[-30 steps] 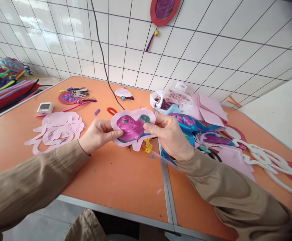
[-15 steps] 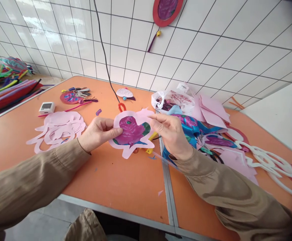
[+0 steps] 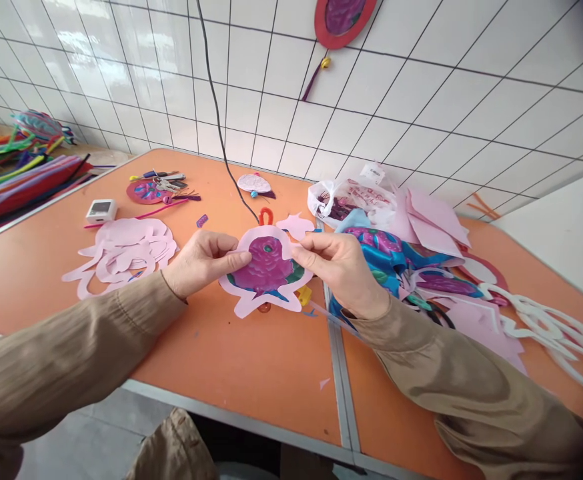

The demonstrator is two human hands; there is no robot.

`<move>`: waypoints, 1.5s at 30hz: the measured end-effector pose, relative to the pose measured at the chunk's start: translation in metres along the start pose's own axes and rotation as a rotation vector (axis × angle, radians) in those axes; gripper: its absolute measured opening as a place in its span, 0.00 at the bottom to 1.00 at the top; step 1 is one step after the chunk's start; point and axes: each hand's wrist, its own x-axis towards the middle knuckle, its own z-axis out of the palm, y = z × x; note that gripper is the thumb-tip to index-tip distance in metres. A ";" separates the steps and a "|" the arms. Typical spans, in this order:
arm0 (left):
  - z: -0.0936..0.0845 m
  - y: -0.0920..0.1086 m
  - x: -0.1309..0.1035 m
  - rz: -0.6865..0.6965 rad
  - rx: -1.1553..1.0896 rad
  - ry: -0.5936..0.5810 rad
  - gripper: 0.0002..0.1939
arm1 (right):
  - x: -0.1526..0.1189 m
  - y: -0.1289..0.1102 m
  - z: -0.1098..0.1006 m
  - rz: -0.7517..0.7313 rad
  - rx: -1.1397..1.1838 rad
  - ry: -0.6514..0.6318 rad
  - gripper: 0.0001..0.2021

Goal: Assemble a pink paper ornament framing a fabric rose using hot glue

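Between my two hands is a pink felt-like cutout (image 3: 244,308), a wavy-edged frame around purple rose-print fabric (image 3: 271,270) with green and blue edges. My left hand (image 3: 199,263) pinches its left side between thumb and fingers. On the opposite edge, my right hand (image 3: 344,270) has the same kind of pinch. A red fuzzy loop (image 3: 266,215) shows just above the cutout, and another small pink piece (image 3: 297,226) lies behind it. Partly covered beneath are a yellow object (image 3: 303,295) and an amber bead-like thing (image 3: 264,307).
Stacked pink cutouts (image 3: 126,250) lie left, near a small white device (image 3: 101,211) and keys (image 3: 171,180). Blue and purple fabric (image 3: 371,250), a plastic bag (image 3: 366,200) and white strips (image 3: 541,310) crowd the right. A dark cord (image 3: 216,107) hangs down the tiled wall.
The pink cutout has turned more upright and faces me more squarely. My right fingers sit lower along its right edge. The small pink piece behind now shows apart from it.
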 end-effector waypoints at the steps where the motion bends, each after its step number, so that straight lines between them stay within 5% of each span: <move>1: 0.000 0.000 0.000 0.004 0.004 0.003 0.23 | 0.000 0.000 0.001 0.003 -0.019 0.011 0.16; 10: 0.003 -0.003 0.002 0.198 0.214 0.068 0.29 | -0.001 -0.001 0.004 -0.084 -0.114 0.049 0.08; 16: 0.004 0.000 -0.001 0.393 0.395 -0.020 0.26 | -0.007 -0.006 0.007 -0.228 -0.189 0.040 0.02; 23: 0.005 -0.002 -0.002 0.155 0.190 -0.066 0.25 | -0.009 -0.007 0.007 -0.097 -0.070 0.172 0.09; 26: 0.006 -0.005 -0.003 0.215 0.241 0.085 0.23 | -0.008 -0.006 0.005 -0.191 -0.083 0.182 0.07; 29: 0.004 -0.005 -0.005 0.439 0.399 0.355 0.15 | -0.005 -0.006 0.000 -0.296 -0.053 0.302 0.11; 31: 0.000 -0.004 -0.006 0.590 0.540 0.461 0.11 | -0.004 -0.005 -0.003 -0.162 0.058 0.304 0.15; 33: -0.004 -0.003 -0.007 0.739 0.672 0.491 0.08 | -0.003 -0.005 -0.002 0.146 0.225 0.128 0.25; 35: -0.006 -0.004 -0.008 0.893 0.770 0.472 0.08 | -0.003 -0.007 0.002 0.432 0.390 -0.083 0.33; 37: -0.003 -0.006 -0.009 1.037 0.845 0.421 0.09 | -0.004 -0.008 0.007 0.514 0.493 -0.140 0.32; 45: 0.004 -0.015 -0.005 1.100 0.882 0.131 0.18 | -0.001 -0.004 0.003 0.214 0.223 0.066 0.40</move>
